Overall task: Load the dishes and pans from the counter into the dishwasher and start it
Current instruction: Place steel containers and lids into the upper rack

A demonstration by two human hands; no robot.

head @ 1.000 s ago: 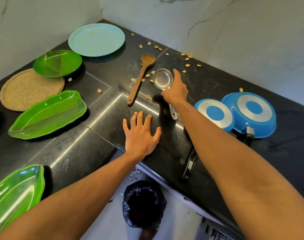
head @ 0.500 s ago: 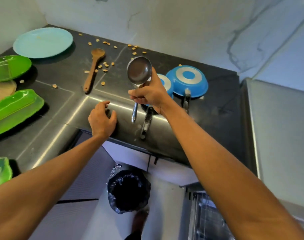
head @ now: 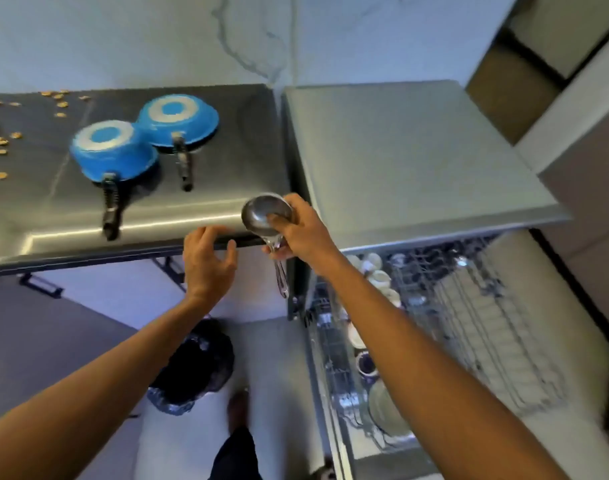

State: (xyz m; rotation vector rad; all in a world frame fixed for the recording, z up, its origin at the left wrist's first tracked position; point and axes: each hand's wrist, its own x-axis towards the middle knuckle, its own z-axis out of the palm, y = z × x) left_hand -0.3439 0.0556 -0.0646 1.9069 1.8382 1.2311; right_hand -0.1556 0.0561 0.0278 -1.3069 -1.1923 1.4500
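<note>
My right hand (head: 304,233) grips a small steel ladle (head: 261,216) by the neck, bowl up and handle hanging down, at the right end of the black counter (head: 36,209). My left hand (head: 207,263) hovers open just in front of the counter's front edge, holding nothing. Two blue pans lie upside down on the counter, the nearer pan (head: 112,150) at the left and the farther pan (head: 178,119) beside it, both with black handles pointing toward me. The dishwasher (head: 417,150) stands to the right, its rack (head: 469,323) pulled out with cups and plates in it.
A black-lined bin (head: 195,372) sits on the floor below my left arm. Seeds (head: 0,142) are scattered on the counter's left part. My foot (head: 239,410) shows on the floor. A marble wall (head: 157,39) backs the counter.
I have turned right from the plates toward the dishwasher. My right hand carried the ladle from the counter's middle to its right end; my left hand left the counter top.
</note>
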